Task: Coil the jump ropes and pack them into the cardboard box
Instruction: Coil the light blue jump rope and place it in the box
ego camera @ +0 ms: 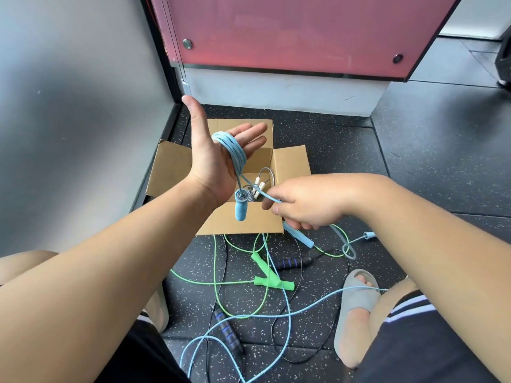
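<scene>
My left hand (218, 158) is held up flat, fingers straight, over the open cardboard box (290, 164). Several turns of a light blue jump rope (235, 150) wrap around its palm and fingers, and one blue handle (241, 207) dangles below the wrist. My right hand (301, 205) pinches the same rope's free strand just right of the coil. Inside the box lies a grey rope with white handles (260, 186). The rest of the blue rope trails down across the floor.
On the speckled black floor in front of the box lie a green rope with green handles (269, 277), a black rope with blue-striped handles (228, 331), and another light blue handle (300, 237). My slippered foot (356, 302) is at the right; a grey wall stands at the left.
</scene>
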